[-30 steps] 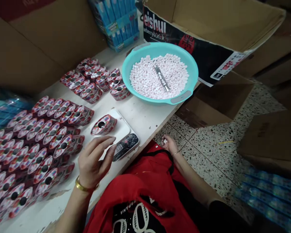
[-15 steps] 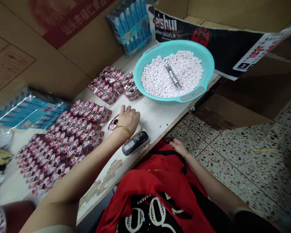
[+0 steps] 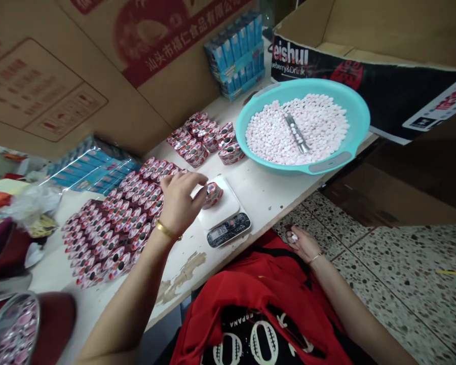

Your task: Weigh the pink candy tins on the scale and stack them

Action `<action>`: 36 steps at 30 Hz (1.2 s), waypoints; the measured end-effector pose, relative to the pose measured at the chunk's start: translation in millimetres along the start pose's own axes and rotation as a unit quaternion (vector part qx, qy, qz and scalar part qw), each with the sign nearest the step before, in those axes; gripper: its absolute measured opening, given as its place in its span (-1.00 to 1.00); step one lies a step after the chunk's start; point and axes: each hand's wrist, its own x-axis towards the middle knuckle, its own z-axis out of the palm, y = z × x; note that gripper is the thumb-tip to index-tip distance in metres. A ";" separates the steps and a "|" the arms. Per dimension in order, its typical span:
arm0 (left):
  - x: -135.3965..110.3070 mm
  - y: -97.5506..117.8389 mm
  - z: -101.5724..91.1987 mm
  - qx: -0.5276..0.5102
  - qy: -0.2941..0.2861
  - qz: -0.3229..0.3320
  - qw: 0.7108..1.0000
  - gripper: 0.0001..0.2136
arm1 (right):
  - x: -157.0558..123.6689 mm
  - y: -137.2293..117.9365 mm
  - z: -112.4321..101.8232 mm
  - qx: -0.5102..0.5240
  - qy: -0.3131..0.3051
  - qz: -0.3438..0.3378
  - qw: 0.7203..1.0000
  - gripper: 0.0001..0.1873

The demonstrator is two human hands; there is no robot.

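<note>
My left hand (image 3: 184, 200) is over a small digital scale (image 3: 230, 230), thumb and forefinger pinched together at the opening of a small red-and-white patterned container (image 3: 214, 195). That container rests on the scale's white platform. Whatever the pinched fingertips hold is too small to make out. Low by the table edge, my right hand (image 3: 304, 244) is turned up and cupped around a few white candies (image 3: 292, 236). Beyond the scale, a turquoise basin (image 3: 359, 109) holds many pale pink and white candies (image 3: 262, 134), with a metal trough-shaped scoop (image 3: 298, 133) lying on them.
Rows of similar containers (image 3: 117, 218) fill the table's left side; a smaller group (image 3: 195, 152) stands near the basin. Blue packs (image 3: 235, 56) and a shrink-wrapped blue stack (image 3: 95, 165) line the cardboard boxes (image 3: 76, 66). A red tub (image 3: 57, 324) sits lower left.
My left hand has drawn back to the left, uncovering the container on the scale. My right hand has turned, showing candies in it. The camera view has shifted left.
</note>
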 end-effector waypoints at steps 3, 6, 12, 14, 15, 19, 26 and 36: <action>-14.5 -22.2 4.7 -0.047 0.008 -0.035 0.998 -0.88 | -6.7 -12.1 7.0 0.014 -0.014 0.005 1.000 -0.61; -23.8 -33.5 22.6 -0.069 0.002 -0.030 0.997 -0.81 | -14.2 -21.5 16.0 0.014 -0.019 0.009 1.000 -0.63; -35.9 -31.9 43.0 -0.010 -0.005 -0.048 0.999 -0.53 | -29.6 -28.4 31.1 -0.001 -0.046 0.029 0.999 -0.62; -41.0 -34.3 38.5 -0.005 -0.021 -0.070 0.997 -0.61 | -34.3 -30.0 33.5 -0.013 -0.065 0.031 0.997 -0.60; -45.0 -37.7 33.8 -0.008 -0.014 -0.088 0.996 -0.65 | -36.7 -31.3 34.2 -0.023 -0.073 0.030 0.997 -0.60; -77.7 -64.5 9.9 -0.028 0.006 -0.142 0.989 -0.67 | -46.8 -41.2 35.7 -0.083 -0.089 0.037 0.992 -0.56; -153.9 -113.6 20.9 0.055 -0.011 -0.156 0.986 -0.72 | -67.5 -62.3 48.6 -0.141 -0.127 0.049 0.981 -0.56; 23.9 -98.4 39.1 0.069 0.037 -0.062 0.995 -0.70 | -73.1 -57.8 95.3 -0.014 -0.169 0.037 0.985 -0.66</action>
